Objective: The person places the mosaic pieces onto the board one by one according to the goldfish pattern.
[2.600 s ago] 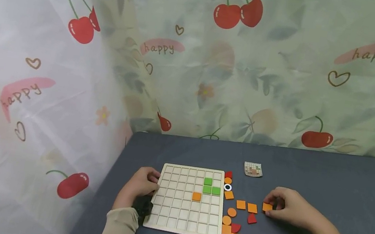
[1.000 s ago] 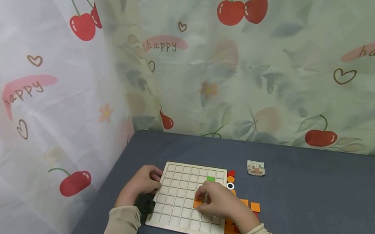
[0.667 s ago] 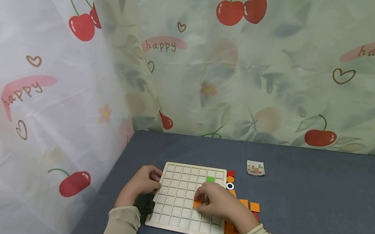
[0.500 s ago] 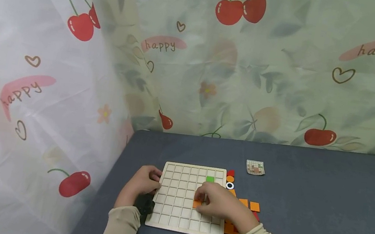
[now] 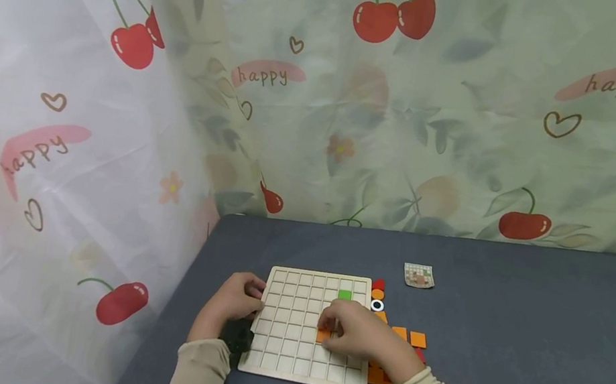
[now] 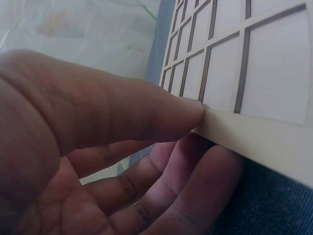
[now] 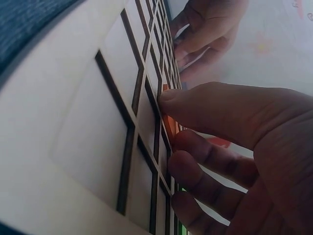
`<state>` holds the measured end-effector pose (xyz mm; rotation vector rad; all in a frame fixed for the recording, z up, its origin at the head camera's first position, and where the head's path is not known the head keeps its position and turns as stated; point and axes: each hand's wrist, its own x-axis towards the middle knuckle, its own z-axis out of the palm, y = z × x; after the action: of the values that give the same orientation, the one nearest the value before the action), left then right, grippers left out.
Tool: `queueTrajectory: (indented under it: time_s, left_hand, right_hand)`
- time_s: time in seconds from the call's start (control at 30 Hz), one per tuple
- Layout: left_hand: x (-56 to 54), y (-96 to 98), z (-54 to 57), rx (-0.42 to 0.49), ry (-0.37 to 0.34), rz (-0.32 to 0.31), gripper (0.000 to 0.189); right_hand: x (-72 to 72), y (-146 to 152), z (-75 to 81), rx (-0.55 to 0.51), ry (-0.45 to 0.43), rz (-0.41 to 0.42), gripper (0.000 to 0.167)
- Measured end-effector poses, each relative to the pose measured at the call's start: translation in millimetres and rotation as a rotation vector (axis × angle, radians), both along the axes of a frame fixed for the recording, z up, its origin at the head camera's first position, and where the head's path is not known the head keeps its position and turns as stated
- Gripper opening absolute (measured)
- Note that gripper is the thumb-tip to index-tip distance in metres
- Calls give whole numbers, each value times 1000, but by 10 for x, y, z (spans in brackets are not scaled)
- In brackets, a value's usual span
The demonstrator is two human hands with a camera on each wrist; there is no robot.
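Observation:
In the head view, a pale wooden grid board [image 5: 278, 372] lies on the dark table. My left hand [image 5: 233, 300] holds its left edge; the left wrist view shows the thumb on the rim and curled fingers [image 6: 205, 186] just under it. Over the board's right half, my right hand [image 5: 364, 332] pinches an orange square tile [image 5: 323, 336] between thumb and fingers, down at a grid cell. The right wrist view has the thumb against that orange tile [image 7: 171, 128]. One green square tile [image 5: 344, 294] sits in a cell near the top; the right hand covers the cells below it.
Along the board's right side lie orange squares [image 5: 418, 339], an orange disc [image 5: 378, 294], a white ring piece [image 5: 377, 305] and red pieces [image 5: 379, 284]; the right forearm hides some. A small pattern card [image 5: 419, 276] lies farther back. A printed curtain [image 5: 439, 139] rises behind the table.
My right hand has carried an orange tile from the table on the right leftward onto the board, and has stayed nearly still there over the last second. My left hand has kept its place.

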<state>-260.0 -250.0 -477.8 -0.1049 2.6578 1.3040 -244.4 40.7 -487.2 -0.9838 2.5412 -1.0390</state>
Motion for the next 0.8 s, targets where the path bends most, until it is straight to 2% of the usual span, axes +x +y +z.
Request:
queueTrajectory:
  time_s: [0.27, 0.43, 0.6, 0.8]
  left_hand:
    - [-1, -7, -10, 11, -2, 2, 39]
    - [-9, -15, -24, 4, -3, 3, 39]
    - [-19, -18, -42, 5, -13, 8, 39]
    - [-44, -32, -67, 6, -9, 11, 37]
  right_hand:
    - [-4, 47, 31, -12, 2, 5, 16]
    - [-8, 188, 66, -77, -31, 15, 15]
    - [0, 462, 123, -122, -55, 25, 18]
    - [29, 906, 128, -104, -34, -43, 22]
